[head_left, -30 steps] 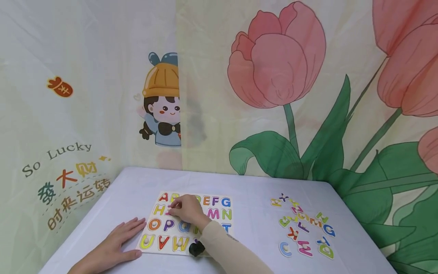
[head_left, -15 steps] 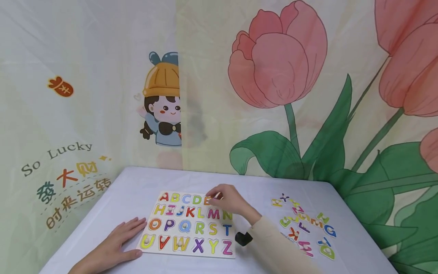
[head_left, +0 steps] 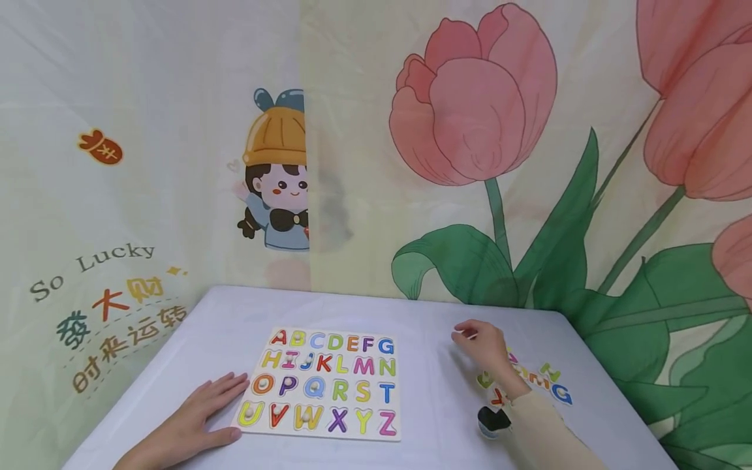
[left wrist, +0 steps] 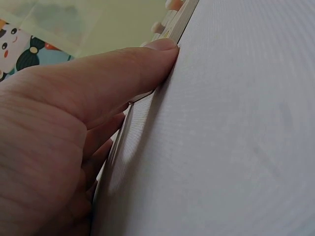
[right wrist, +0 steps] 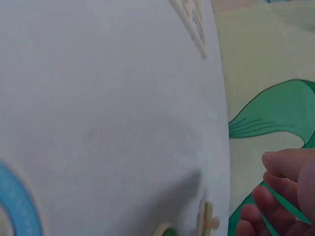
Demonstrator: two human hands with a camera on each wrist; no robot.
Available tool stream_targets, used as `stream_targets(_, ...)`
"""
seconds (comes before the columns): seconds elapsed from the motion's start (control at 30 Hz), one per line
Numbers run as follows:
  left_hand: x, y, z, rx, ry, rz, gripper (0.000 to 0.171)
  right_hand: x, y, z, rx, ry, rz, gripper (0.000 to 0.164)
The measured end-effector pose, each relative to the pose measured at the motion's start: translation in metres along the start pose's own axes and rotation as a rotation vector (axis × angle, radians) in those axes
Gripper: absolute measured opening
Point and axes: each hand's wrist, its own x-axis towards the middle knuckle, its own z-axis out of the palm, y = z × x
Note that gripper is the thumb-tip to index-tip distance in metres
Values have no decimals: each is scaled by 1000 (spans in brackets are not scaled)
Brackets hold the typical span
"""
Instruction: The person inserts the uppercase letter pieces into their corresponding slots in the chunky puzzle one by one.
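Note:
My left hand (head_left: 196, 414) lies flat on the table, fingers spread, at the left edge of a wooden alphabet puzzle board (head_left: 320, 435). In the left wrist view its thumb (left wrist: 147, 64) touches the board's side. Several knobbed letters, such as the red V (head_left: 279, 416), sit in the board; other places show printed letters only. My right hand (head_left: 483, 346) hangs above the table with loosely bent fingers, nothing between them in the right wrist view. Below and behind it lie loose letters, including a blue G (head_left: 561, 393); hand and sleeve hide many of them.
A light blue C (head_left: 489, 431) lies partly under the black wrist camera (head_left: 493, 418) in the head view. The white table (head_left: 435, 391) ends at the back against a hanging cloth (head_left: 364, 261) printed with tulips.
My right hand has moved right, from the board's upper left past its right edge, to the loose letters. A blue J piece now shows in the second row. My left hand stays put.

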Motion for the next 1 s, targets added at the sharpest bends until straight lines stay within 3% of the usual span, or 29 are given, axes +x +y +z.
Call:
stream_targets(0.17,0,0,-1,20,40,65,80,-9,34,-8,-83,31,84,26)
stream_targets(0.3,0,0,-3,34,70,95,80,-8,46,-7,-110,34,112,28)
stream_targets(1.0,-1,0,1,20,81,99,79,2,43,-4,-118,-19,116,18)
